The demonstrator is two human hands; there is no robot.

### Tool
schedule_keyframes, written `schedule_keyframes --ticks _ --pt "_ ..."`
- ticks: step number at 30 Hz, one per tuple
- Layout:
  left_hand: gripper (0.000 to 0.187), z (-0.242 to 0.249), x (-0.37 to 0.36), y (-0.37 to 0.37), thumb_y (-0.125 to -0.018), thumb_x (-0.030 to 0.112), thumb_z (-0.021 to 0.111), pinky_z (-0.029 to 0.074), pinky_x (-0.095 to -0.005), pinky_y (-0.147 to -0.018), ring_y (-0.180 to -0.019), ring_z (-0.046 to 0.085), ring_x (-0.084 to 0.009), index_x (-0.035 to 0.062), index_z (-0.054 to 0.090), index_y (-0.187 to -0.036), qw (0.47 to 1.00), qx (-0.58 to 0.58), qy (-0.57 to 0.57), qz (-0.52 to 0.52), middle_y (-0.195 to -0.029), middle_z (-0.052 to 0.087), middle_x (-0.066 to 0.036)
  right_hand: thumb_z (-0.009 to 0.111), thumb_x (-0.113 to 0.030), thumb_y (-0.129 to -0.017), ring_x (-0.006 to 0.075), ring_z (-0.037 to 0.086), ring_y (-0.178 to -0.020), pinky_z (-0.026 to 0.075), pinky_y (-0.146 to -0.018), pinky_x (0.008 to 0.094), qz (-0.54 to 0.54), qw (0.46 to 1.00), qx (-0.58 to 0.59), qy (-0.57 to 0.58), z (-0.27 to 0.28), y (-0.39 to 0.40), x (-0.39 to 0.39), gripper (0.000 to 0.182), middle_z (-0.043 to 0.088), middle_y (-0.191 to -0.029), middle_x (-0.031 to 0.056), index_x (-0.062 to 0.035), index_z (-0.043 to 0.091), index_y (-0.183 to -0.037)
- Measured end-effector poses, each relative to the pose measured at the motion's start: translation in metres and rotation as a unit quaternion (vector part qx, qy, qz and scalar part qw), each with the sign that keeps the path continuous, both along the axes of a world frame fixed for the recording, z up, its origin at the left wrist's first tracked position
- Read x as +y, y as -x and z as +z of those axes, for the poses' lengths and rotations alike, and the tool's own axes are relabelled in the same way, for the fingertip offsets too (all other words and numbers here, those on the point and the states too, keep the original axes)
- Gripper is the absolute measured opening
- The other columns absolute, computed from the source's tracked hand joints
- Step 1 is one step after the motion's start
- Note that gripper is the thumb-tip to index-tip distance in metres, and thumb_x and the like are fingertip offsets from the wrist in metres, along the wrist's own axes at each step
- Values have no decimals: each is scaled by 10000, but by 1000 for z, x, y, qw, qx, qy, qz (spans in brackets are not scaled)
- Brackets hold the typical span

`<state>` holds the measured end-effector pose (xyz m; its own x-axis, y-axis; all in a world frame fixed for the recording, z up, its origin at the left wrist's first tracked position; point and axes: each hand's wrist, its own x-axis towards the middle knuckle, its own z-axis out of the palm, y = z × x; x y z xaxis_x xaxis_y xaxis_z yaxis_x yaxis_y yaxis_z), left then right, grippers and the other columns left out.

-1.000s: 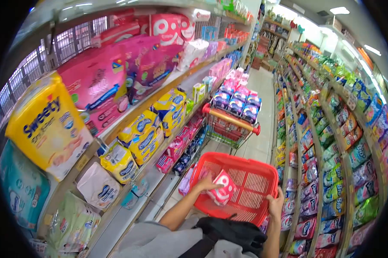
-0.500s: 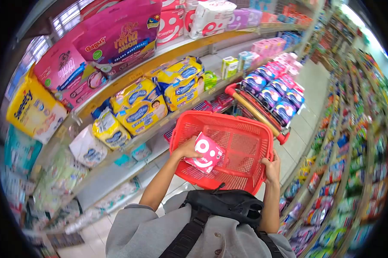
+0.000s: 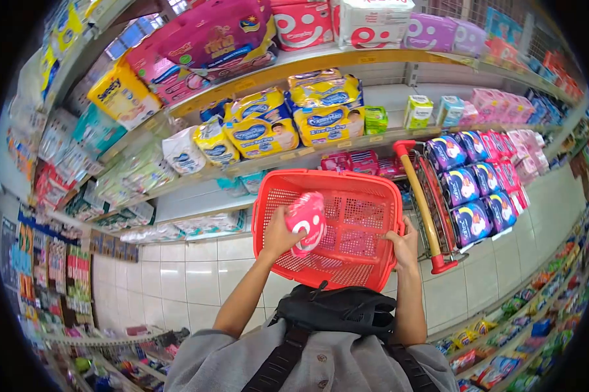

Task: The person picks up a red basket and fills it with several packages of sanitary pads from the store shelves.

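A red plastic basket [image 3: 394, 196] with perforated walls is in front of my body. Inside its left half, my left hand [image 3: 280, 235] is closed round a pink soft pack [image 3: 313, 225] with a white smiling-face print. The pack stands on edge, tilted, with its wrapper crinkled at the top. On the opposite side, the fingers of my right hand [image 3: 404, 245] grip the basket's right rim, thumb over the edge. Nothing else shows in the basket.
A cart [image 3: 420, 196] with a yellow handle, beside stacked dark-blue packs [image 3: 475, 186], stands right of the basket. Ahead, a shelf [image 3: 294, 155] carries yellow diaper packs [image 3: 327, 117] and small boxes. Behind me, more racks [image 3: 523, 326] line the tiled floor [image 3: 177, 277].
My view has turned, so the shelves sit straighter ahead and more floor shows at left. The pink pack has turned from face-up to more edge-on in my left hand. My right hand keeps the rim.
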<state>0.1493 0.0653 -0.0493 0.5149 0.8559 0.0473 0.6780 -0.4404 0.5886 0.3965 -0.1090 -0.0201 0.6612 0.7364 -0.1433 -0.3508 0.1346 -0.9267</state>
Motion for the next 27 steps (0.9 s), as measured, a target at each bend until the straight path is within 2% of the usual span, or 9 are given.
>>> schedule_keyframes --ticks 3,6,7,10,11,16,20,23,27 --pt "474 0 -24 15 -641 330 792 478 -446 -623 -808 580 -316 58 481 -873 992 57 -46 105 -915 503 -118 543 154 -623 131 577 -755 489 -662 258 24 999 33 -18 11 -4 9 364 604 -867 66 2 536 -953" --pt "500 -14 -26 12 -650 344 790 472 -464 -625 -799 576 -341 48 468 -892 985 41 -88 144 -919 500 -144 539 154 -621 127 574 -747 481 -654 249 54 998 30 -24 9 -8 16 362 602 -870 64 0 536 -948" --pt "597 -17 -21 11 -664 332 780 489 -478 -659 -828 578 -380 38 447 -1064 989 8 -81 122 -961 502 -184 539 154 -621 127 574 -747 481 -654 249 55 998 27 -27 10 -9 18 362 602 -870 64 0 536 -948" --pt "793 -22 -8 -5 -676 342 769 505 -483 -713 -887 582 -412 62 327 -1272 979 3 -151 134 -1026 501 -216 541 152 -621 120 570 -745 475 -650 241 77 996 8 -43 14 -12 22 345 595 -864 59 -6 533 -928" --pt "954 -29 -1 -7 -671 361 768 516 -488 -734 -889 594 -434 152 189 -1401 985 54 -89 136 -1073 491 -251 540 150 -623 117 568 -747 474 -649 238 83 995 -11 -45 16 -13 23 335 592 -859 57 -9 533 -918" --pt "963 -29 15 -18 -681 417 747 532 -483 -670 -815 629 -412 307 155 -1432 980 175 7 95 -1102 501 -266 542 147 -624 117 565 -753 475 -652 238 70 995 -61 -27 30 -26 29 315 584 -853 58 -13 530 -896" --pt "979 -18 20 -17 -678 456 737 541 -452 -642 -811 641 -391 272 154 -1443 965 251 43 65 -1129 508 -247 537 153 -627 149 584 -771 499 -665 259 54 998 -29 -14 35 -35 39 345 589 -870 80 -9 528 -932" --pt "951 -9 22 -14 -685 441 738 515 -455 -721 -899 609 -384 154 214 -1426 969 220 -11 115 -1158 487 -246 533 154 -630 159 592 -772 507 -657 262 43 999 -30 -12 31 -37 49 362 594 -875 88 -7 523 -954" --pt "867 7 36 18 -689 414 743 429 -446 -856 -1058 485 -375 37 323 -1347 964 46 -197 170 -1196 438 -260 532 155 -626 161 598 -757 513 -640 263 45 999 -30 -7 35 -36 58 372 597 -871 94 -12 522 -959"
